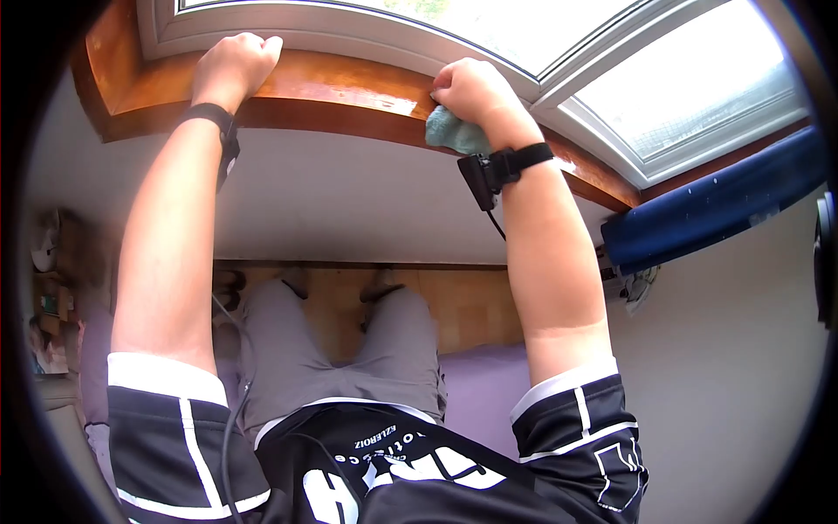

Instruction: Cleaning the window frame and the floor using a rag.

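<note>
My left hand (237,65) is closed in a fist over the left part of the varnished wooden window sill (327,82), close to the white window frame (275,29). Nothing shows in it, though its palm side is hidden. At the sill's middle, my right hand (473,92) is shut on a light green cloth (456,131), which hangs over the sill's front edge below my fingers. Each wrist bears a black strap; a small black device with a cable is on the right one.
A dark blue curtain (713,196) hangs at the right, beside a second window pane (681,85). Below my arms are the white wall (353,196), a wooden floor (465,308) and a purple bed cover (488,393). Several items stand at the far left. A cable runs along my left side.
</note>
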`<action>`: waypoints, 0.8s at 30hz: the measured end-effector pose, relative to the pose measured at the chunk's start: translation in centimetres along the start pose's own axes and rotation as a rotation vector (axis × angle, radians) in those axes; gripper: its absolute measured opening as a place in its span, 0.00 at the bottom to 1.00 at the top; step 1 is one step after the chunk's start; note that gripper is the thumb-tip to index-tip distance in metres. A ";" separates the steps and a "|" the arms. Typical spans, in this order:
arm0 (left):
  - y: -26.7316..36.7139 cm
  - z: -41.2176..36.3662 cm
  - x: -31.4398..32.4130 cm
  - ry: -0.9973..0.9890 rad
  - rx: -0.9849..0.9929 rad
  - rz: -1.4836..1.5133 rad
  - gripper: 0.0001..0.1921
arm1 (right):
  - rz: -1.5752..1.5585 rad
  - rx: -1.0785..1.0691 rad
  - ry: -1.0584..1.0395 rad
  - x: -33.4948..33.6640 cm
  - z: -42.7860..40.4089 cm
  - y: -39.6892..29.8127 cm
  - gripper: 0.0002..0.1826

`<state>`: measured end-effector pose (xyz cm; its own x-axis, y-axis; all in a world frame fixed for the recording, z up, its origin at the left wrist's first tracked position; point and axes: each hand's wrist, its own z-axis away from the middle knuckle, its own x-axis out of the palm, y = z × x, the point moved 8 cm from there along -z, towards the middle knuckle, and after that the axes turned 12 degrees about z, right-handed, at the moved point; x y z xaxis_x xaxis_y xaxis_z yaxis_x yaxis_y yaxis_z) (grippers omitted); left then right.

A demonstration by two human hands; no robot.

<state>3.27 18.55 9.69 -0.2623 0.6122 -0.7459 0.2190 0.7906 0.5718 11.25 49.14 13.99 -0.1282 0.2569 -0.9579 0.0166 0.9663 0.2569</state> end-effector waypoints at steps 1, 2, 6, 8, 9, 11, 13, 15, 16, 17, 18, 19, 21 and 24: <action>-0.2 0.1 0.2 -0.012 -0.021 0.010 0.26 | -0.002 0.004 0.002 0.1 0.0 0.1 0.10; -0.1 0.3 0.3 0.021 -0.007 0.006 0.26 | 0.028 0.015 0.003 0.3 0.2 0.2 0.10; -0.8 0.1 -0.1 0.062 0.056 0.033 0.27 | 0.101 -0.043 -0.057 -0.5 1.4 -1.6 0.10; -0.4 0.2 -0.6 0.054 0.061 0.004 0.27 | 0.100 -0.040 -0.068 -0.6 1.5 -1.9 0.10; 0.4 0.0 -0.8 0.046 0.085 -0.013 0.27 | 0.098 -0.041 -0.071 -0.4 1.3 -1.6 0.10; 1.0 -0.1 -0.4 -0.053 0.008 -0.072 0.27 | 0.081 -0.027 -0.024 -0.6 0.6 -1.0 0.10; 0.8 -0.2 -0.1 -0.040 0.011 -0.051 0.27 | 0.125 0.009 0.006 0.0 -0.6 -1.2 0.11; 0.2 0.0 0.2 -0.017 0.026 -0.031 0.27 | 0.141 0.007 -0.001 0.5 -0.7 -1.4 0.11; 0.1 0.4 0.3 -0.038 0.012 -0.024 0.27 | 0.144 0.007 -0.015 0.5 -0.1 -1.7 0.11; 0.0 0.4 0.4 -0.061 -0.004 -0.016 0.27 | 0.145 -0.003 -0.075 0.6 0.1 -1.8 0.11; -0.8 0.4 -0.1 -0.031 -0.010 -0.032 0.26 | 0.145 -0.037 -0.089 -0.1 0.8 -2.8 0.11; -0.1 0.5 -0.4 -0.028 -0.010 -0.029 0.26 | 0.152 -0.057 -0.116 -0.2 1.3 -2.7 0.11; 0.8 0.6 -0.7 -0.034 -0.005 -0.044 0.26 | 0.113 -0.039 -0.116 -0.5 1.3 -1.7 0.11; 1.6 0.2 -0.5 0.014 0.010 -0.037 0.26 | 0.117 0.013 -0.062 -0.4 0.7 -1.3 0.11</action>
<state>3.88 19.50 10.88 -0.2835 0.5829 -0.7615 0.2186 0.8124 0.5405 11.97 47.79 13.98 -0.0630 0.3685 -0.9275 0.0409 0.9295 0.3665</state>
